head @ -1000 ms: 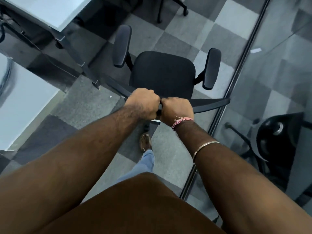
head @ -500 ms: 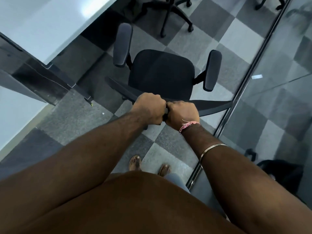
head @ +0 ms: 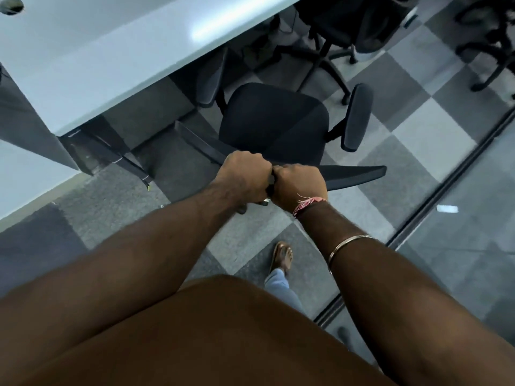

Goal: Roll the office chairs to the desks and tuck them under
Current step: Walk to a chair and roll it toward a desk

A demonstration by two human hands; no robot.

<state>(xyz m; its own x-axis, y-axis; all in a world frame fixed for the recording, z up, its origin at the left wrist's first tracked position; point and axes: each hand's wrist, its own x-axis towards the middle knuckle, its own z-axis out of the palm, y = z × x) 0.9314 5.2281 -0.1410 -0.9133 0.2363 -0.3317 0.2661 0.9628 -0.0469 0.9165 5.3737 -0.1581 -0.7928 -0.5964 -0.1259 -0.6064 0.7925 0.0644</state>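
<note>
A black office chair (head: 274,121) with two armrests stands in front of me, seen from above. My left hand (head: 242,175) and my right hand (head: 299,185) grip the top edge of its backrest (head: 359,175) side by side, knuckles touching. A white desk (head: 111,51) runs across the upper left. The chair's left armrest (head: 210,79) lies under the desk's edge, while the seat and right armrest (head: 356,117) stand out in the open. The chair's base is hidden beneath the seat.
Other black office chairs (head: 348,23) stand at the back, one part under the desk, another at the far right (head: 490,45). A glass wall with a dark floor track (head: 446,185) runs along my right. A second white surface (head: 25,179) lies at the left. The floor is grey checkered carpet.
The chair has rolled forward and left toward the white desk, with my hands still gripping the backrest. Its left armrest has slid under the desk edge, and I have stepped forward.
</note>
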